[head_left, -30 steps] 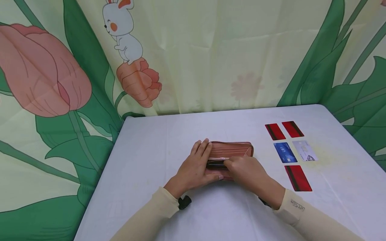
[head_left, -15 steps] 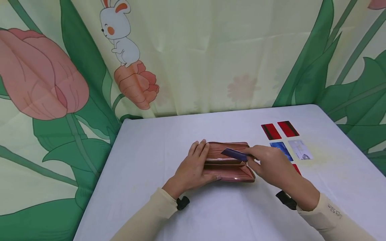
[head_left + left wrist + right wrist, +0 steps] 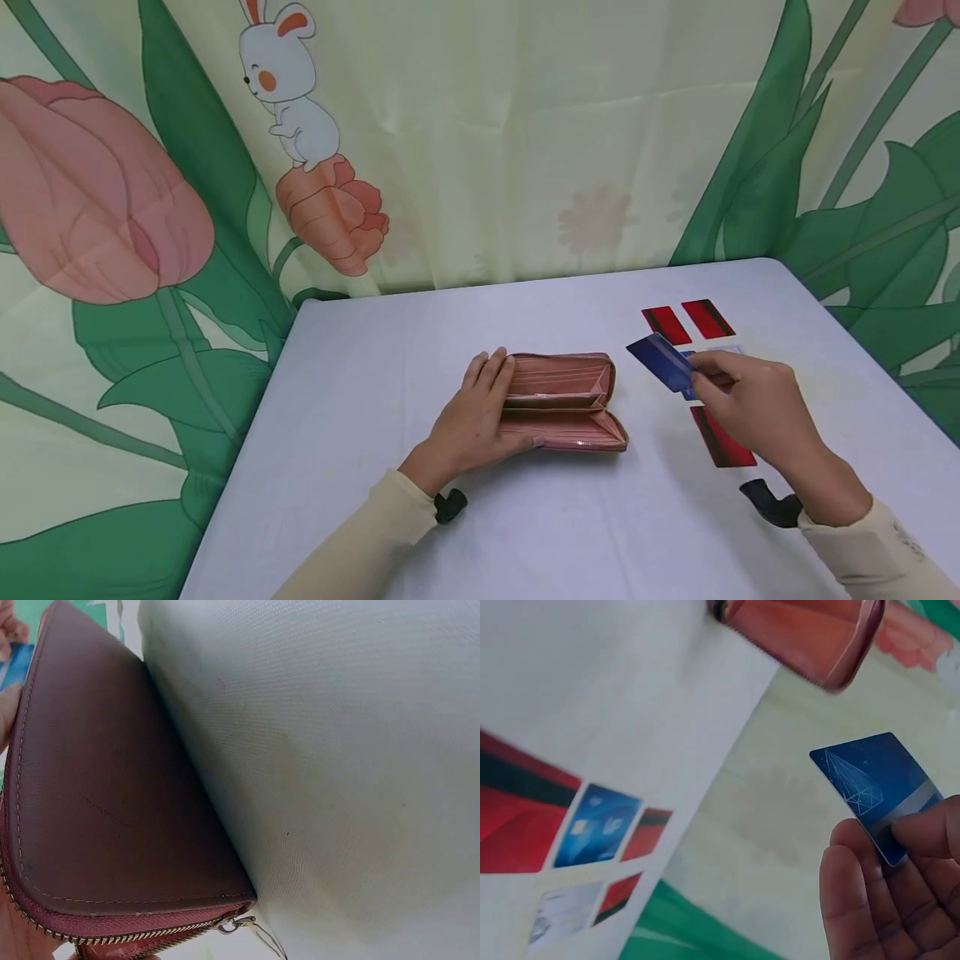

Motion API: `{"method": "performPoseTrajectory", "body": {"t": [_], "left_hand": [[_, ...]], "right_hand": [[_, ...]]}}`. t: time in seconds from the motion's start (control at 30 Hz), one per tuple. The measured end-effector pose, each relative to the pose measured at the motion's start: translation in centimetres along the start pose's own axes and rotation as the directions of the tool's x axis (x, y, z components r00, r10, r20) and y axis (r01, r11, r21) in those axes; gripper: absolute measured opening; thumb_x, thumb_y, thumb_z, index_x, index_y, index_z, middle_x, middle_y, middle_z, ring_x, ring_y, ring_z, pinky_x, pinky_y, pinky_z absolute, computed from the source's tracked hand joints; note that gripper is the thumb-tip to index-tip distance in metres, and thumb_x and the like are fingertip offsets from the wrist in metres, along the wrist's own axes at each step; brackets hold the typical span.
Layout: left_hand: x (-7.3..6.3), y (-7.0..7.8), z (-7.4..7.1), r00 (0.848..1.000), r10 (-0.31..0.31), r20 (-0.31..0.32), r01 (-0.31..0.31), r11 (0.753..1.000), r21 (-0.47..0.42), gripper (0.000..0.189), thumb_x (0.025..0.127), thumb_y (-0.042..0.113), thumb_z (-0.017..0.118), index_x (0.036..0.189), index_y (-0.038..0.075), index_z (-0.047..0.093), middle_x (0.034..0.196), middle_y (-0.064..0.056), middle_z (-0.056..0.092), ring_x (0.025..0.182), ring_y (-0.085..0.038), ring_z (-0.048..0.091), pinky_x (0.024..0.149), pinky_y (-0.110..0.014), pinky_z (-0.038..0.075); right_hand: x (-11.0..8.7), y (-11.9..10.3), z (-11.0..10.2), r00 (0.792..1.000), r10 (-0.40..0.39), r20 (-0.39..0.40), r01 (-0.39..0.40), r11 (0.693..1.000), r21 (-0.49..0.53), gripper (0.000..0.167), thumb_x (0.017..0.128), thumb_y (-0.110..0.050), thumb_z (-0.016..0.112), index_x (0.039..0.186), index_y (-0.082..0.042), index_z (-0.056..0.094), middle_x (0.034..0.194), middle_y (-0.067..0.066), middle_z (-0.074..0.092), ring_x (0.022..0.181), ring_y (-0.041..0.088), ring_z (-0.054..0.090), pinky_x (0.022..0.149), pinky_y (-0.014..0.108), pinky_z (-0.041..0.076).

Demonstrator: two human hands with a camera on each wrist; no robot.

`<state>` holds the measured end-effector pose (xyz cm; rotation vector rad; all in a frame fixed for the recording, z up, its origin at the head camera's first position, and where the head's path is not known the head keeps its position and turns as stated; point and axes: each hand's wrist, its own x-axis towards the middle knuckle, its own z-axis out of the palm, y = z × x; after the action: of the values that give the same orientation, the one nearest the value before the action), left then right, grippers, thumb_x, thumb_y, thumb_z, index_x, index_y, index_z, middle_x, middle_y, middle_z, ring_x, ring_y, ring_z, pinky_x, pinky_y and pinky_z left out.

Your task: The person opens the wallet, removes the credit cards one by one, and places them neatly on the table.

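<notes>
A pink zip-around wallet (image 3: 573,430) stands spread open on the table, its inner compartments facing up. My left hand (image 3: 467,423) grips its left end, with the thumb over the front edge and the fingers at the back. The wallet's dark outer cover (image 3: 112,772) and zip fill much of the left wrist view. To the right of the wallet, my right hand (image 3: 765,408) pinches a dark blue card (image 3: 658,362) between thumb and fingers, raised above the table. A silver stripe crosses that card (image 3: 877,780).
Red cards with dark stripes, such as the nearest red card (image 3: 722,437), lie on the right of the white-covered table (image 3: 375,375). A blue card (image 3: 600,825) and a pale card (image 3: 564,911) lie among them. A printed curtain (image 3: 525,150) hangs behind.
My right hand has drawn the blue card out of the wallet and moved it right, over the laid-out cards. My left hand has kept its grip on the wallet.
</notes>
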<state>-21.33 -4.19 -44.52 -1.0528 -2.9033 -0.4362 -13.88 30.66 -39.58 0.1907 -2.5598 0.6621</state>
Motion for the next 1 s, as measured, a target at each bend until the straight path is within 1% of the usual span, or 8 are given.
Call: {"method": "performPoseTrajectory", "body": {"t": [0.07, 0.17, 0.33, 0.43, 0.6, 0.67, 0.83, 1.0], "left_hand": [[-0.1, 0.0, 0.0, 1.000, -0.001, 0.001, 0.001, 1.000, 0.001, 0.114, 0.088, 0.068, 0.072, 0.165, 0.002, 0.021, 0.173, -0.015, 0.017, 0.158, -0.036, 0.017, 0.120, -0.043, 0.037], [-0.1, -0.1, 0.0, 1.000, 0.001, 0.000, -0.001, 1.000, -0.004, 0.114, 0.088, 0.069, 0.071, 0.165, 0.002, 0.021, 0.173, -0.015, 0.017, 0.158, -0.037, 0.016, 0.121, -0.044, 0.036], [-0.1, -0.1, -0.2, 1.000, 0.008, -0.010, -0.008, 1.000, -0.005, 0.114, 0.088, 0.068, 0.071, 0.165, 0.001, 0.021, 0.173, -0.016, 0.017, 0.158, -0.038, 0.017, 0.120, -0.044, 0.037], [-0.2, 0.0, -0.2, 1.000, 0.011, -0.013, -0.011, 1.000, -0.006, 0.114, 0.088, 0.067, 0.072, 0.165, 0.001, 0.022, 0.173, -0.016, 0.018, 0.158, -0.038, 0.017, 0.120, -0.045, 0.037], [-0.1, -0.1, -0.1, 1.000, 0.010, -0.009, -0.010, 1.000, -0.012, 0.114, 0.088, 0.068, 0.072, 0.165, 0.001, 0.021, 0.173, -0.016, 0.017, 0.158, -0.038, 0.017, 0.120, -0.044, 0.037], [-0.1, -0.1, -0.1, 1.000, 0.009, -0.006, -0.009, 1.000, -0.015, 0.114, 0.088, 0.068, 0.072, 0.165, 0.001, 0.021, 0.173, -0.015, 0.017, 0.158, -0.037, 0.016, 0.120, -0.044, 0.037], [0.0, -0.1, 0.0, 1.000, 0.014, -0.007, -0.014, 1.000, -0.020, 0.114, 0.088, 0.069, 0.071, 0.165, 0.001, 0.022, 0.173, -0.016, 0.017, 0.158, -0.037, 0.016, 0.121, -0.045, 0.036], [0.0, -0.2, 0.1, 1.000, 0.017, -0.012, -0.017, 1.000, -0.013, 0.114, 0.088, 0.069, 0.071, 0.165, 0.001, 0.022, 0.173, -0.016, 0.017, 0.158, -0.039, 0.017, 0.121, -0.045, 0.036]], "right_hand": [[-0.3, 1.0, -0.3, 0.998, 0.061, -0.004, -0.061, 0.998, -0.006, 0.021, 0.086, 0.005, 0.073, 0.106, 0.011, 0.074, 0.087, 0.025, 0.076, 0.070, 0.036, 0.074, 0.059, 0.022, 0.057], [-1.0, 2.5, -0.7, 0.984, 0.176, 0.012, -0.175, 0.984, -0.026, 0.025, 0.090, -0.001, 0.070, 0.111, 0.013, 0.072, 0.090, 0.028, 0.075, 0.076, 0.042, 0.072, 0.059, 0.010, 0.043], [-2.2, 5.3, -1.4, 0.939, 0.338, 0.062, -0.334, 0.940, -0.072, 0.029, 0.096, -0.008, 0.066, 0.115, 0.013, 0.069, 0.092, 0.029, 0.074, 0.080, 0.042, 0.068, 0.054, 0.020, 0.042], [-2.9, 6.6, -1.8, 0.909, 0.406, 0.091, -0.397, 0.912, -0.098, 0.031, 0.097, -0.010, 0.066, 0.116, 0.014, 0.068, 0.092, 0.029, 0.073, 0.083, 0.043, 0.065, 0.054, 0.028, 0.042], [-3.9, 8.9, -2.6, 0.849, 0.503, 0.159, -0.483, 0.863, -0.151, 0.033, 0.096, -0.010, 0.065, 0.117, 0.015, 0.066, 0.096, 0.031, 0.071, 0.090, 0.047, 0.059, 0.056, 0.031, 0.042], [-4.2, 9.8, -2.8, 0.815, 0.546, 0.192, -0.524, 0.837, -0.157, 0.033, 0.097, -0.010, 0.066, 0.117, 0.016, 0.065, 0.092, 0.029, 0.072, 0.087, 0.043, 0.061, 0.056, 0.031, 0.042], [-4.9, 11.2, -2.9, 0.716, 0.645, 0.267, -0.632, 0.761, -0.144, 0.038, 0.099, -0.014, 0.065, 0.118, 0.019, 0.063, 0.077, 0.013, 0.073, 0.071, 0.023, 0.066, 0.056, 0.030, 0.043], [-5.3, 12.3, -2.7, 0.630, 0.702, 0.331, -0.713, 0.692, -0.113, 0.042, 0.100, -0.013, 0.062, 0.125, 0.021, 0.059, 0.085, 0.019, 0.071, 0.069, 0.018, 0.066, 0.056, 0.027, 0.050]]}}
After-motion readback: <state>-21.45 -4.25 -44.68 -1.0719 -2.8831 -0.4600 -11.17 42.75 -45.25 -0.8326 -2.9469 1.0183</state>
